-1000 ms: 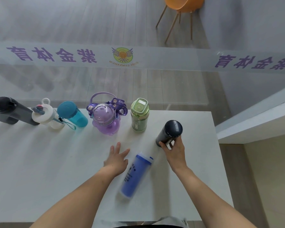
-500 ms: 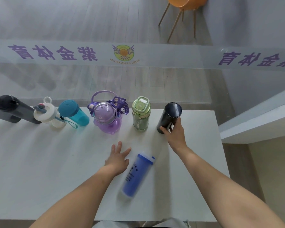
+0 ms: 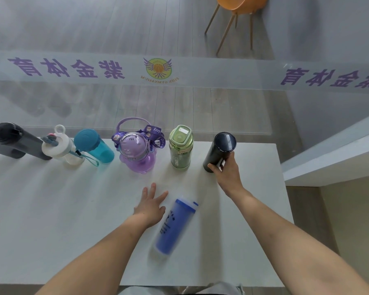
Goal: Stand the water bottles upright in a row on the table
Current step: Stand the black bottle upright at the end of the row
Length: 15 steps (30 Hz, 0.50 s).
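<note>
Several bottles stand upright along the far edge of the white table [image 3: 51, 209]: a dark grey one [image 3: 11, 141], a white one [image 3: 60, 145], a teal one [image 3: 94, 147], a purple one with a strap [image 3: 136, 154] and a green one [image 3: 181, 147]. At the right end of that row my right hand [image 3: 227, 169] grips the lower part of a black bottle [image 3: 221, 151], which stands upright. A blue bottle [image 3: 173, 226] lies on its side nearer to me. My left hand [image 3: 150, 206] rests flat beside it, fingers spread, holding nothing.
A glass wall with purple lettering and a round logo [image 3: 158, 69] rises right behind the table's far edge. Beyond the glass stands an orange chair [image 3: 237, 9]. The table's right edge [image 3: 285, 199] is close to the black bottle.
My right hand has carried the black bottle away from me and set it in line beside the green one. My left hand and the blue bottle have stayed put.
</note>
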Each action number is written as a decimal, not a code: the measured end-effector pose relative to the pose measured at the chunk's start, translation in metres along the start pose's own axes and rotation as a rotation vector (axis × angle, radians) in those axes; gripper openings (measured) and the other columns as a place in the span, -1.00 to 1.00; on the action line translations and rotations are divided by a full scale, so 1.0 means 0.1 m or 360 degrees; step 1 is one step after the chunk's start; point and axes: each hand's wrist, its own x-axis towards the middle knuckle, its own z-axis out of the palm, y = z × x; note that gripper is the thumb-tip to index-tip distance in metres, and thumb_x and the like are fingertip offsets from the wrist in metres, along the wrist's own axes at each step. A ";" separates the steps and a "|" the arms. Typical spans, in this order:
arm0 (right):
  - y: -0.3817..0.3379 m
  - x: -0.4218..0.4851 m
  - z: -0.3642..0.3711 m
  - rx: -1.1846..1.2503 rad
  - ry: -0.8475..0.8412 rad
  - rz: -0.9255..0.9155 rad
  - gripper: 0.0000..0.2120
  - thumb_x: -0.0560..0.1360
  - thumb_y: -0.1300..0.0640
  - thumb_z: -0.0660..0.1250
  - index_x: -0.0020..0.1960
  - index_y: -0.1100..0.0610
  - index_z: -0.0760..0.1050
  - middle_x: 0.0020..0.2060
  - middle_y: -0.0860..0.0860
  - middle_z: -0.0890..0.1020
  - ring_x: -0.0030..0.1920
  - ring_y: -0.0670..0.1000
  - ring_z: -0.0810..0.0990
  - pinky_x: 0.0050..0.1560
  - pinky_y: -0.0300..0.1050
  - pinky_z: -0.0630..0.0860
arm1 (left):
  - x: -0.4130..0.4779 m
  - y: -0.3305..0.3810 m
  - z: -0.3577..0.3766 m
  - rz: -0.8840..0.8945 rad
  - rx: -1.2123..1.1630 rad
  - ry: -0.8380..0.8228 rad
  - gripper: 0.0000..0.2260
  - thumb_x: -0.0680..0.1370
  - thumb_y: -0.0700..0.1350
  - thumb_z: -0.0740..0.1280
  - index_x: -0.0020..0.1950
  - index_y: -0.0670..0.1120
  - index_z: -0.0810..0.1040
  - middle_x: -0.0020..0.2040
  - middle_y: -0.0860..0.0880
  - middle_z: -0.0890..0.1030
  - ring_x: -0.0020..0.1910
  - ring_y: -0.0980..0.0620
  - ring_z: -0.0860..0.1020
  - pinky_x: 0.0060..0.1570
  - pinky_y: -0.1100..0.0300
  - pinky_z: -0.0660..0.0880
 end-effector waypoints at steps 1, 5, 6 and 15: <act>0.00 0.00 0.01 0.0008 0.0004 0.0006 -0.40 0.43 0.19 0.55 0.28 -0.15 0.30 0.16 -0.11 0.55 0.18 -0.01 0.54 0.30 0.11 0.54 | 0.00 0.00 0.00 -0.0002 0.0007 -0.0003 -0.45 0.64 0.03 0.14 0.57 0.32 0.01 0.60 0.08 -0.34 0.58 -0.10 -0.33 0.48 -0.32 0.14; -0.03 -0.03 0.02 0.0018 0.0012 0.0066 -0.36 0.42 0.19 0.56 0.36 -0.06 0.31 0.24 -0.10 0.52 0.23 -0.04 0.50 0.34 0.05 0.50 | -0.02 0.02 -0.01 0.0002 0.0011 0.0005 -0.44 0.64 0.04 0.14 0.58 0.31 0.00 0.61 0.07 -0.33 0.58 -0.10 -0.32 0.48 -0.31 0.14; -0.01 -0.08 0.02 -0.0008 0.0003 0.0106 -0.30 0.41 0.15 0.57 0.43 -0.03 0.28 0.31 -0.10 0.49 0.29 -0.05 0.46 0.36 0.01 0.46 | -0.02 0.02 -0.02 0.0005 0.0011 0.0005 -0.44 0.64 0.04 0.14 0.58 0.30 0.00 0.61 0.07 -0.33 0.58 -0.10 -0.32 0.48 -0.31 0.14; 0.11 -1.39 0.40 -0.0111 -0.0138 0.0715 -0.43 0.46 -0.26 0.45 0.29 0.07 0.42 -0.03 -0.04 0.61 -0.02 -0.06 0.62 0.01 -0.16 0.51 | -0.24 -0.13 0.04 0.0092 -0.0002 0.0071 -0.48 0.65 -0.01 0.14 0.61 0.14 0.10 0.64 0.01 -0.22 0.61 -0.06 -0.22 0.53 -0.18 0.12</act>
